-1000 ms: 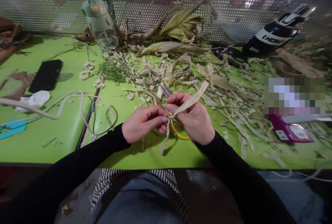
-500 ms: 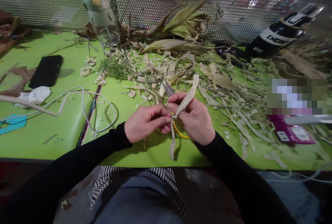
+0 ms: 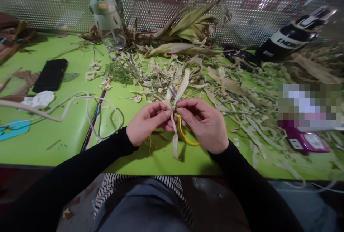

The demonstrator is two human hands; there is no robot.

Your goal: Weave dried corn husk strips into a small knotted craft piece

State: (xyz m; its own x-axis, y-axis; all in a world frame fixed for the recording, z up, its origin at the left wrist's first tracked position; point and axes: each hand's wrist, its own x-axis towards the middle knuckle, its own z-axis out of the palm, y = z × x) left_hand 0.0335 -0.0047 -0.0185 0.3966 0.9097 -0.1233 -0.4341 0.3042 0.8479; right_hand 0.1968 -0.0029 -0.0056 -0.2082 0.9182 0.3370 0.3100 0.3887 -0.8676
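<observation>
Between my two hands is a pale strip of dried corn husk (image 3: 182, 88), knotted or gathered in the middle, one end pointing up and another hanging down. My left hand (image 3: 149, 120) pinches it at the gathered spot from the left. From the right, my right hand (image 3: 205, 122) closes its thumb and fingertips on the same spot. Scissors with a yellow handle (image 3: 185, 137) lie on the table under my hands, their blades partly showing beyond the fingers. Some thin root-like fibres (image 3: 150, 144) hang or lie below my left hand.
Husk scraps (image 3: 161, 71) cover the green table (image 3: 64, 146) ahead and to the right. Whole husks (image 3: 188, 28) lean against the perforated metal screen. A clear bottle (image 3: 109, 28), a black bottle (image 3: 288, 38), a black phone (image 3: 51, 75), a white cable (image 3: 87, 108) and a purple packet (image 3: 306, 140) stand or lie around.
My right fingertips have shifted from behind the upright husk end to the gathered spot, meeting my left fingers. The husk has moved slightly left and up, uncovering more of the yellow handle.
</observation>
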